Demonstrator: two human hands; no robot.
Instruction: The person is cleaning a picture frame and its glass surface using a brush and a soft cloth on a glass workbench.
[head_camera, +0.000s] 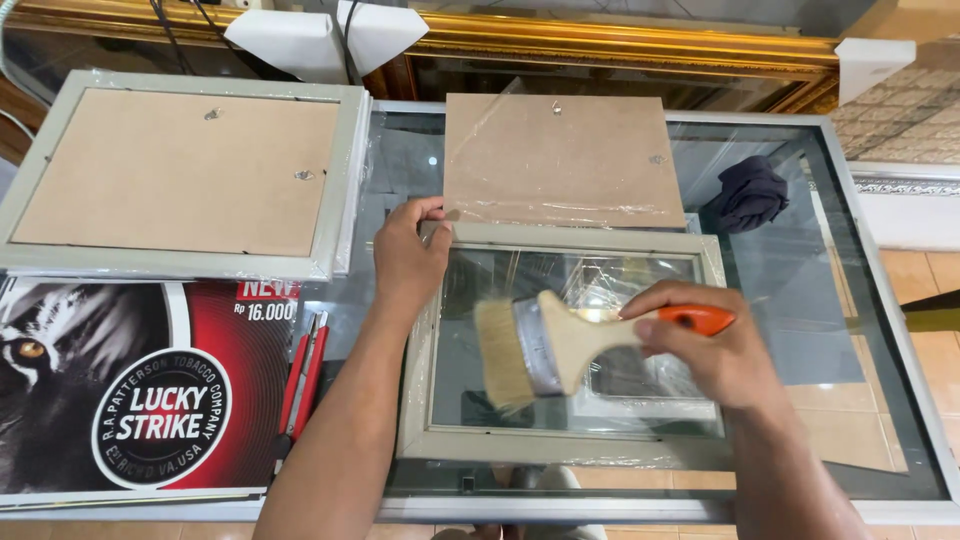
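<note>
A pale grey-green picture frame (575, 238) with a glass pane lies flat on a glass-topped table (880, 300), loosely wrapped in clear plastic. My left hand (408, 258) presses on the frame's top left corner. My right hand (700, 350) grips the orange-tipped wooden handle of a wide flat paintbrush (540, 350). The brush's pale bristles point left and rest over the left part of the glass pane. A brown backing board (560, 160) with small hangers lies just beyond the frame, also under plastic.
A second frame (180, 175) lies face down at the left on a red and black poster (140, 390). Red-handled pliers (300, 385) lie beside my left forearm. A dark cloth (750, 195) sits at the right. A gilded frame (620, 40) runs along the back.
</note>
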